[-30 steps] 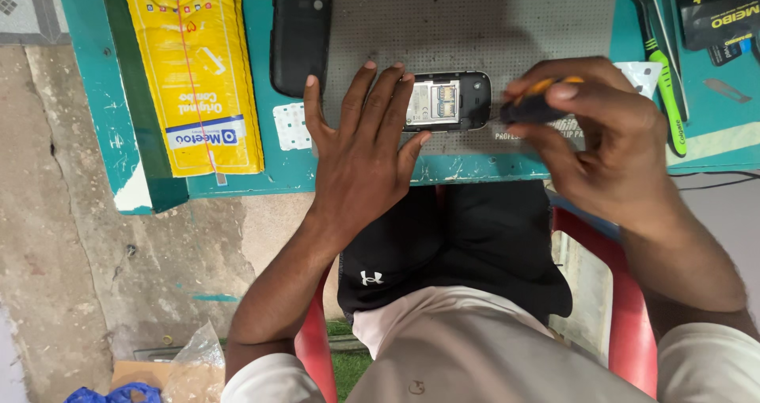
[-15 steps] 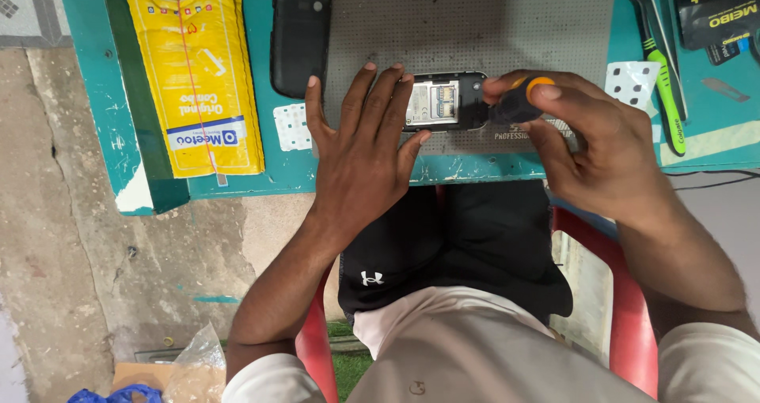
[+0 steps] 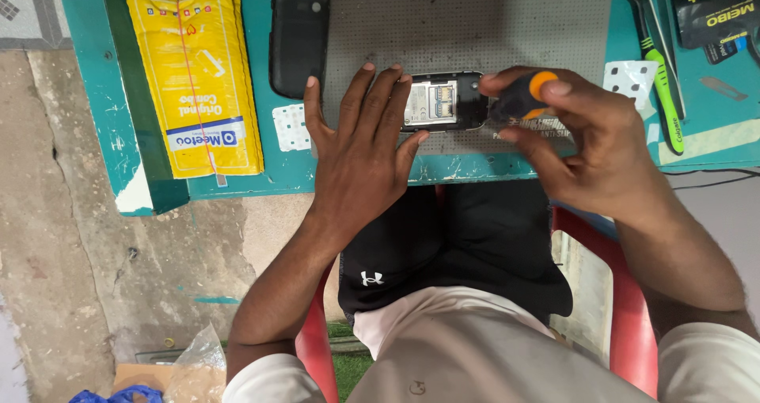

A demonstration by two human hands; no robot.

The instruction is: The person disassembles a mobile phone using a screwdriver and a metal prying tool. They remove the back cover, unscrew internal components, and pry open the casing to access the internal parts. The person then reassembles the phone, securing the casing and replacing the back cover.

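A small black phone (image 3: 443,102) lies on the grey mat (image 3: 475,23) with its back cover off and its inner parts showing. My left hand (image 3: 360,153) lies flat on the mat with spread fingers, pinning the phone's left end. My right hand (image 3: 586,146) grips a screwdriver with a black and orange handle (image 3: 522,96), its tip hidden at the phone's right end.
A black phone back cover (image 3: 298,39) lies to the left of the mat, a yellow packet (image 3: 196,82) beyond it. Two small white keypad sheets (image 3: 291,127) (image 3: 631,78) rest on the teal table (image 3: 79,70). Green-handled tools (image 3: 661,70) and dark packages (image 3: 716,15) lie at right.
My right hand has turned the screwdriver, bringing its orange end up and towards the phone's right end. The left hand has stayed flat on the phone.
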